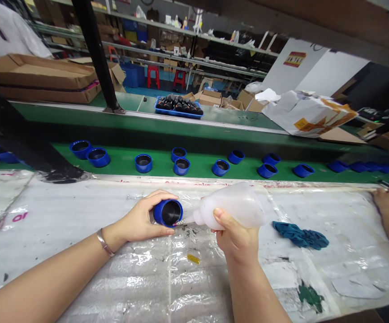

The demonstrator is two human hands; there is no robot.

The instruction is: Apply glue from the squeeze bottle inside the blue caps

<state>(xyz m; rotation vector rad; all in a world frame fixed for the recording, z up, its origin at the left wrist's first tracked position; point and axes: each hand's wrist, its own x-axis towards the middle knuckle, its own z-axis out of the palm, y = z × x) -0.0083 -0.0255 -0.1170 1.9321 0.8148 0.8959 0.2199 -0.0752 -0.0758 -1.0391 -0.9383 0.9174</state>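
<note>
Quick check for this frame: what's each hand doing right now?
Left hand: closed, holding a round blue cup with a dark interior.
Right hand: closed, holding a translucent white plastic squeeze bottle.

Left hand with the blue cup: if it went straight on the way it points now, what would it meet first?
The nozzle of the white squeeze bottle in the right hand, just at the mouth of the blue cup in the left hand; depth hides whether they already touch.
</note>
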